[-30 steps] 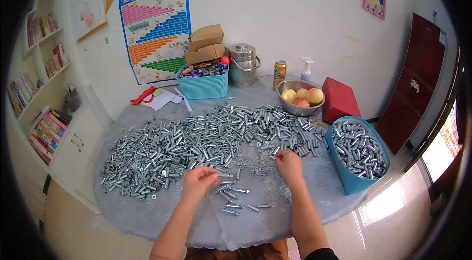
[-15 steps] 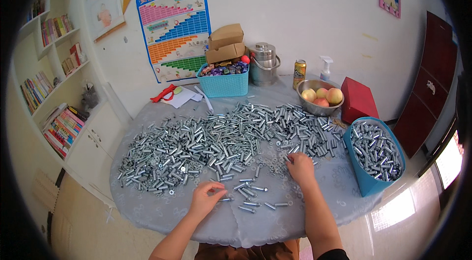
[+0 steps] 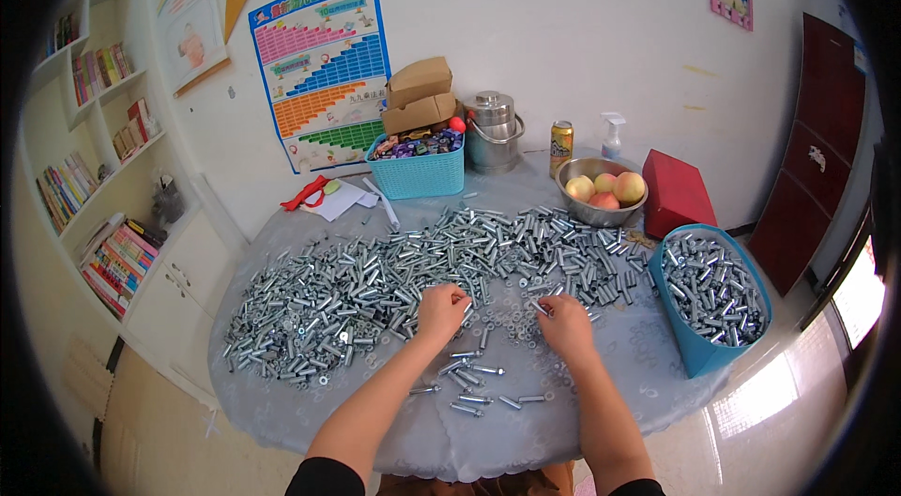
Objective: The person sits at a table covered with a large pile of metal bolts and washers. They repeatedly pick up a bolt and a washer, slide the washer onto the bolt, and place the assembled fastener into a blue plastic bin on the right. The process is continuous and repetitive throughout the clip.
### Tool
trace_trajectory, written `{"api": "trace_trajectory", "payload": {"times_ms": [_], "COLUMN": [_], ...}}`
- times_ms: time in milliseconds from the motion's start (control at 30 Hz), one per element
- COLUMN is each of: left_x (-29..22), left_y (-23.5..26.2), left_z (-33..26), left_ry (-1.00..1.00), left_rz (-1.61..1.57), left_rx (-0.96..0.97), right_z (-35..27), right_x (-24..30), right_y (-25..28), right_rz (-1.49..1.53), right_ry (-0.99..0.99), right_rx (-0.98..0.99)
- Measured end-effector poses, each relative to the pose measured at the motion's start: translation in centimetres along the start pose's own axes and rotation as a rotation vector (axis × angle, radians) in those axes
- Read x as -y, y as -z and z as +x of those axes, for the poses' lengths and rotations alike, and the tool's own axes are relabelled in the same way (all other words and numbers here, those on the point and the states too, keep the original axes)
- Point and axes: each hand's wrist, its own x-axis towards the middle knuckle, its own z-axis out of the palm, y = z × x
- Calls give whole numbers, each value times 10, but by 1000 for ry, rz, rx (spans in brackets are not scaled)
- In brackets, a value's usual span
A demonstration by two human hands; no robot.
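working over a grey-clothed table, the person has both bare hands among loose metal parts. the step in hand is judged to be picking out single pieces for fitting together. the right hand, beside scattered washers, is pinched narrow on what appears to be a metal piece. the left hand is at the near edge of the main pile, fingertips close together; a bright piece shows at them, but whether it is gripped cannot be told. a small group of parts lies apart on the cloth, between the forearms. a blue bin full of similar cylinders stands at the right. the next move, in judgement, calls for a light fingertip grip and the two pieces held in line. not verifiable: the left thumb, turned from view; anything beneath the hands; the pile's lower layers; threads, too fine to resolve. the lap is cut off by the lower edge.
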Motion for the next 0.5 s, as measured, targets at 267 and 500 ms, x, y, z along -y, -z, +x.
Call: {"api": "trace_trajectory", "payload": {"times_ms": [267,500], "left_x": [10,9], "left_y": [-42,-31], "left_z": [23,7], "left_ry": [94,-25], "left_rz": [135,-548], "left_rx": [-128,-106], "right_z": [4,7], "right_x": [-1,-6], "right_y": [1,-7], "right_rz": [330,760], "right_ry": [-154,-266], "right_rx": [81,180]}}
